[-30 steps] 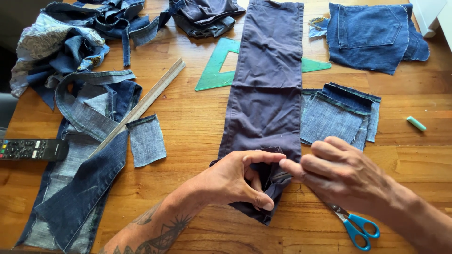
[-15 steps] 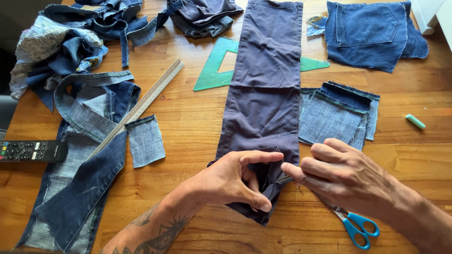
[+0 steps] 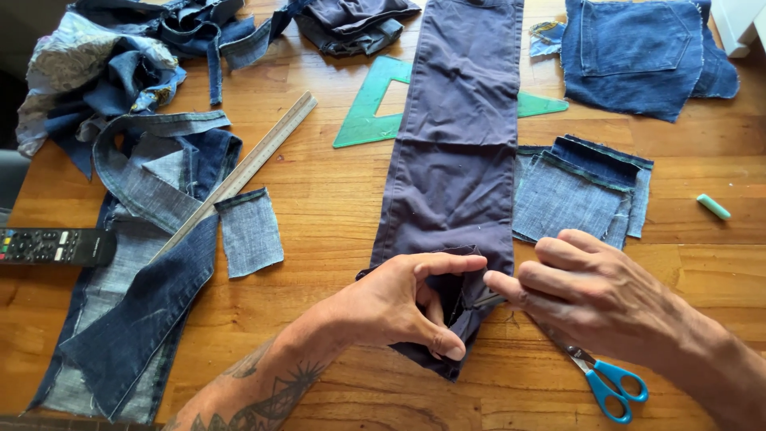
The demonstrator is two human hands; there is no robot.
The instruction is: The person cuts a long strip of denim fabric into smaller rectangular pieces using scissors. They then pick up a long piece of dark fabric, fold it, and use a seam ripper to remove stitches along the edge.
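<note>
Ruler [image 3: 239,172], green set square [image 3: 369,112], remote [image 3: 52,247], chalk [image 3: 712,207]

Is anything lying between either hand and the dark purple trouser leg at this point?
Nothing visible does. The left hand already grips the folded lower end of the dark purple trouser leg, and the right hand pinches its edge. The blue-handled scissors lie beside it.
</note>
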